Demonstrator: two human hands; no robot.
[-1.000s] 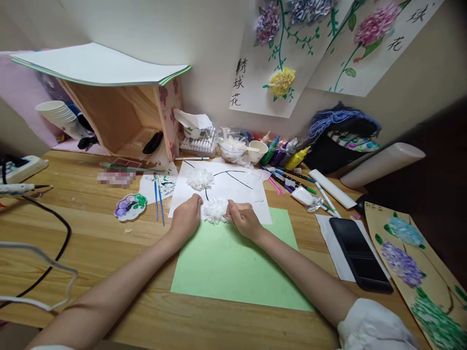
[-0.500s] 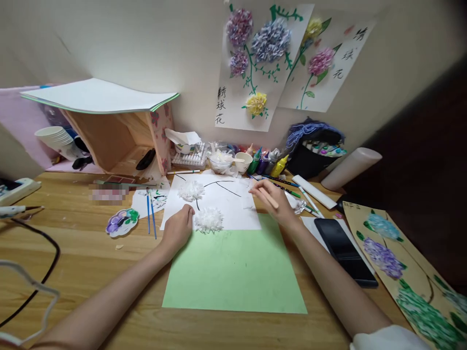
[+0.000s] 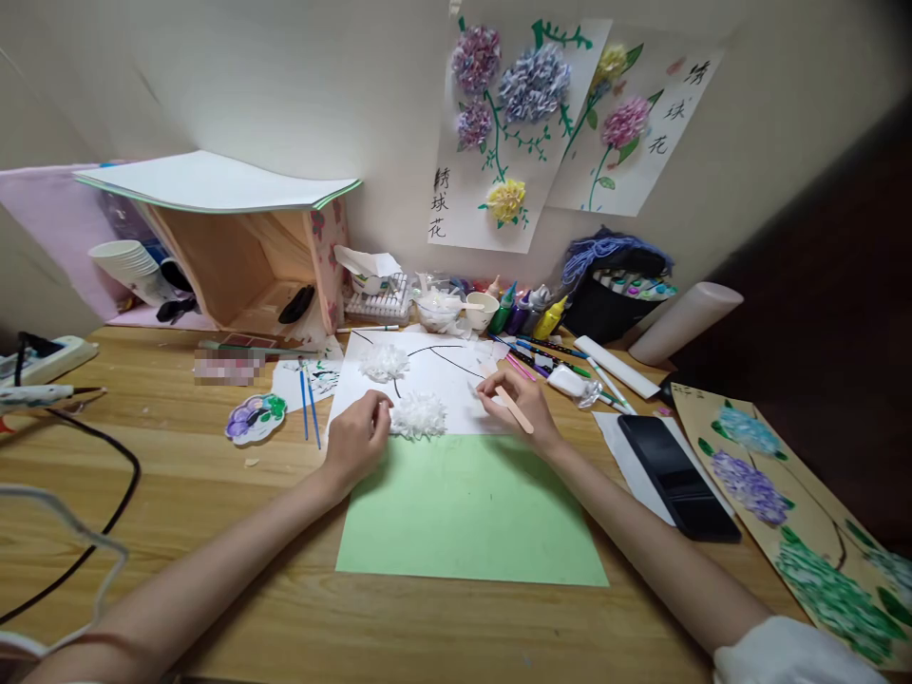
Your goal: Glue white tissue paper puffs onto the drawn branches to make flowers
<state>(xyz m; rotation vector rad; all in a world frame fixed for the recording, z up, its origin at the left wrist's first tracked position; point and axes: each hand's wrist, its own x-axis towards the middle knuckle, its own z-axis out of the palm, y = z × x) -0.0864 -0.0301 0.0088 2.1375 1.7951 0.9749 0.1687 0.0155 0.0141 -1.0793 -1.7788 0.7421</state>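
A white paper sheet (image 3: 470, 418) with thin black lines drawn on it lies across the far part of a green sheet (image 3: 470, 513). Two fluffy white paper flowers sit on the white one: an upper flower (image 3: 383, 362) and a lower flower (image 3: 419, 415). My left hand (image 3: 358, 435) is closed beside the lower flower, fingers curled; whether they pinch anything is hidden. Over the right part of the white sheet, my right hand (image 3: 525, 410) grips a wooden craft stick (image 3: 514, 410), with a small pale bit near its fingertips, too small to name.
Behind the paper stand a bowl of white scraps (image 3: 437, 309), a small cup (image 3: 483, 310) and paint bottles (image 3: 504, 309). A paint palette (image 3: 255, 418) and two brushes (image 3: 313, 418) lie left. On the right are a phone (image 3: 676, 475) and a flower picture (image 3: 805, 513).
My right hand has moved left and nearer, over the white sheet, with the craft stick still in it. My left hand has shifted slightly beside the lower flower. The view has turned slightly.
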